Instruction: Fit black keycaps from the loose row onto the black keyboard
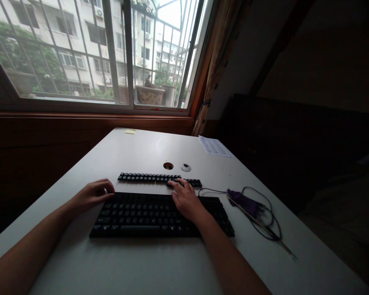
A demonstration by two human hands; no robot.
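A black keyboard [141, 217] lies on the white table in front of me. Behind it runs a line of loose black keycaps [144, 177]. My left hand [95, 192] is at the keyboard's far left corner, fingers curled and the tips of thumb and forefinger meeting on that corner. Over the right part of the keyboard reaches my right hand [187, 198], its fingers stretched out and apart. Their tips touch the keycaps right of the line's middle, and nothing is seen gripped in them. My right hand and forearm hide some of the keys below.
Right of the keyboard lie a purple cloth [244, 201], a thin stick [264, 227] and a looped black cable [279, 229]. A cable hole [168, 166] and its round cover [185, 167] sit behind the keycaps. Printed paper [214, 146] and yellow notes [130, 132] lie farther back.
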